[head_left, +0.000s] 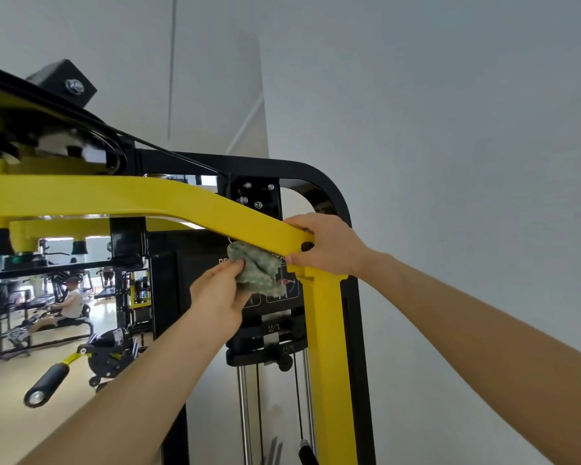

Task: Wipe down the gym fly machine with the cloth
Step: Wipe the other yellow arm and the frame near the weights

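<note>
Crumpled green patterned cloth (257,270) sits against the underside of the fly machine's yellow bar (168,198) near its bend, pinched between thumb and curled fingers of the raised left hand (219,294), while the outstretched right hand (329,245) grips the bar just beside it.

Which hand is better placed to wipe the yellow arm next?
Left: the left hand holds the cloth right under the yellow arm; the right hand only grips that bar, without a cloth.
</note>
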{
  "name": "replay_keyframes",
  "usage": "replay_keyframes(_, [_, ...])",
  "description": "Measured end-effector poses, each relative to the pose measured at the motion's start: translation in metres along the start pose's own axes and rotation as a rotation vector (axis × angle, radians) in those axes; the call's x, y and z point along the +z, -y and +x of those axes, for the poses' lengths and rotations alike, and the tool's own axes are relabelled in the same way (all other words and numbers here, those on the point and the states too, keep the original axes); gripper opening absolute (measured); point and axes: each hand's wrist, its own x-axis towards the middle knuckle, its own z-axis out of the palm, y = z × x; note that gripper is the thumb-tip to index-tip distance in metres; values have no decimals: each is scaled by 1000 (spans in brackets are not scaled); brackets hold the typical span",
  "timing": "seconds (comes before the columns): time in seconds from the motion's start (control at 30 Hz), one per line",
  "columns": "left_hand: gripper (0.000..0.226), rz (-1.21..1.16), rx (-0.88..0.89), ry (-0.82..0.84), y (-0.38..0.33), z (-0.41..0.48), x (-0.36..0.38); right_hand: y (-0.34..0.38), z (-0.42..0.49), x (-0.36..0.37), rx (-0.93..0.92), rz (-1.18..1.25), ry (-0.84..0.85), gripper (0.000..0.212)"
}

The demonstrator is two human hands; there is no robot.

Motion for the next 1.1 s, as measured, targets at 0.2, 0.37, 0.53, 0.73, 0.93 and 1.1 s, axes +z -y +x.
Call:
replay_keyframes(0.2, [18,-225,-83,75,10,8,26,2,-3,-1,-10,18,-32,61])
replay_keyframes(0.37, [30,-348,-76,136,9,3,24,8,-3,-9,15,26,-20,59])
replay_keyframes(0.53, [22,-382,35,86,-25,-2,10,16,4,-12,7,-30,3,53])
replay_keyframes(0.73, [24,-363,98,28,-74,-8,-19,32,16,-1,-50,82,-34,75])
replay_keyframes(0.93, [21,-367,142,-4,-102,-16,-35,75,41,10,-137,132,-104,71])
replay_keyframes(1.1, [26,-375,192,-15,-126,-23,-60,105,57,20,-143,142,-171,52])
